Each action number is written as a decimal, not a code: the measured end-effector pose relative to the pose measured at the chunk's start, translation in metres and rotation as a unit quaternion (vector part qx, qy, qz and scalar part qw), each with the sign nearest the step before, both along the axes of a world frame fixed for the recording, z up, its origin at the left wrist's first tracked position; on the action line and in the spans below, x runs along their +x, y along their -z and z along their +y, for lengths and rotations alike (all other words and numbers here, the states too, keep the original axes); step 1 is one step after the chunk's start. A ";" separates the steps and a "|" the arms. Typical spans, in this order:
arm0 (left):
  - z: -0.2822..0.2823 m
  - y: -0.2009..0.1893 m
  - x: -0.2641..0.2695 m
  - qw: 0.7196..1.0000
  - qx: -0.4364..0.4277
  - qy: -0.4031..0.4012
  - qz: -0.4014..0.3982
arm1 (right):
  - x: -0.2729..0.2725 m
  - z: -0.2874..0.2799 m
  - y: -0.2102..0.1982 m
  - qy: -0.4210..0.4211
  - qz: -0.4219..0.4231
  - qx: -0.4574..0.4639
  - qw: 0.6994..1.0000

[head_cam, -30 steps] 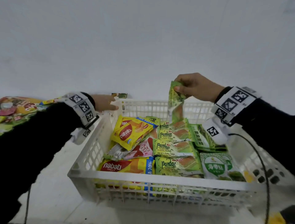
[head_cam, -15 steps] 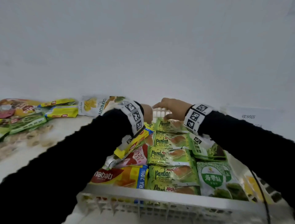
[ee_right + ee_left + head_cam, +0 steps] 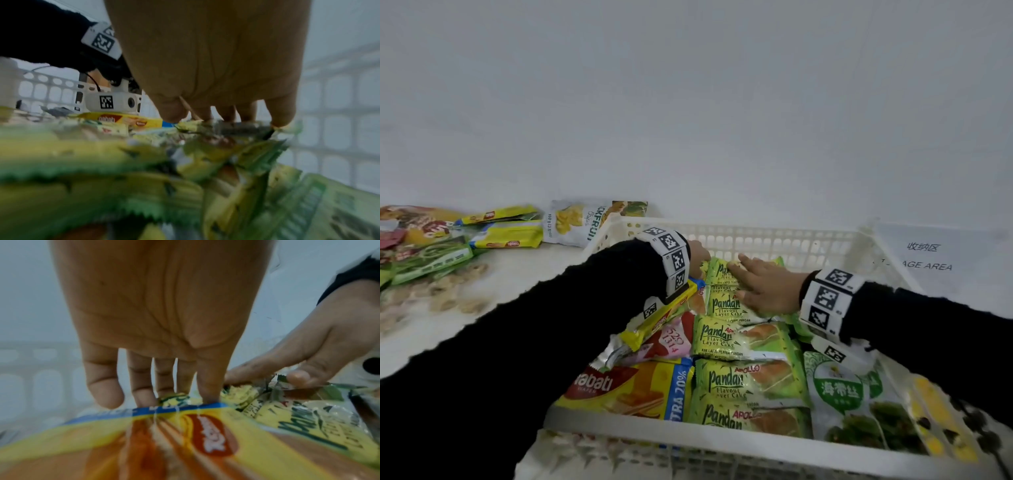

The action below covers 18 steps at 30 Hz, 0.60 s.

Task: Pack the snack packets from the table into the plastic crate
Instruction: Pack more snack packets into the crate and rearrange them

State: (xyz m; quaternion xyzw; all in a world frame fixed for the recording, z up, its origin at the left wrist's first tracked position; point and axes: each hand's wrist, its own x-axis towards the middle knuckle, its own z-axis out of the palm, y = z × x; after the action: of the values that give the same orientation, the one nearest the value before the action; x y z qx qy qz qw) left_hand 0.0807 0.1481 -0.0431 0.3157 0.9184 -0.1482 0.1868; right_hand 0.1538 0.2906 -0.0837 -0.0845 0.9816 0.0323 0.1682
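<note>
A white plastic crate [image 3: 756, 232] holds several snack packets: green Pandan cake packets, yellow Nabati wafers, a pink packet and green seaweed bags. At its far end lies one Pandan packet [image 3: 717, 270] [image 3: 236, 146]. My right hand [image 3: 763, 284] [image 3: 226, 115] presses on it with straight fingers. My left hand [image 3: 698, 254] [image 3: 156, 386] reaches down beside it, fingers straight, their tips touching the far edge of a tilted yellow Nabati packet [image 3: 664, 311] [image 3: 205, 443]. Neither hand grips anything.
On the table left of the crate lie a jackfruit chips bag [image 3: 578, 222], yellow wafer packets [image 3: 506, 236] and green packets [image 3: 428, 260]. A paper sign [image 3: 928, 257] lies at the right. A white wall stands close behind.
A second ago my right hand pinched the green packet above the crate and my left hand held the far left corner. The packet now lies in the crate with both hands down on the packets.
</note>
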 end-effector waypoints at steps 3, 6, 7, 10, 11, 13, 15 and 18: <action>-0.005 -0.004 -0.005 1.000 0.005 -0.022 0.017 | -0.005 -0.001 0.011 0.018 -0.003 0.018 1.000; -0.014 -0.014 -0.014 0.998 0.044 -0.051 0.017 | -0.007 -0.001 0.006 0.027 -0.016 -0.016 0.999; -0.018 -0.018 -0.016 0.997 0.054 -0.055 0.013 | -0.008 -0.001 0.005 0.027 -0.016 -0.024 0.999; -0.027 -0.028 -0.023 0.992 0.097 -0.074 0.013 | -0.005 -0.003 0.005 0.014 -0.003 -0.014 1.000; -0.030 -0.033 -0.024 0.991 0.109 -0.080 0.010 | -0.003 -0.005 0.004 0.011 0.002 -0.012 1.000; -0.035 -0.042 -0.024 0.987 0.140 -0.079 -0.004 | -0.001 -0.004 -0.010 0.002 0.025 -0.022 0.999; -0.040 -0.054 -0.023 0.981 0.182 -0.070 -0.010 | -0.003 0.005 -0.036 0.005 0.082 -0.056 0.995; -0.043 -0.072 -0.020 0.964 0.257 -0.062 0.009 | -0.007 0.028 -0.069 0.043 0.160 -0.060 0.984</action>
State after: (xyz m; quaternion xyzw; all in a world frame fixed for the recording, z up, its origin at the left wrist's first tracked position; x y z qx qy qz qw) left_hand 0.0605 0.1055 0.0286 0.2945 0.9450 0.1019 0.0995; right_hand 0.1468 0.3191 -0.0145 -0.0457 0.9987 -0.0209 0.0050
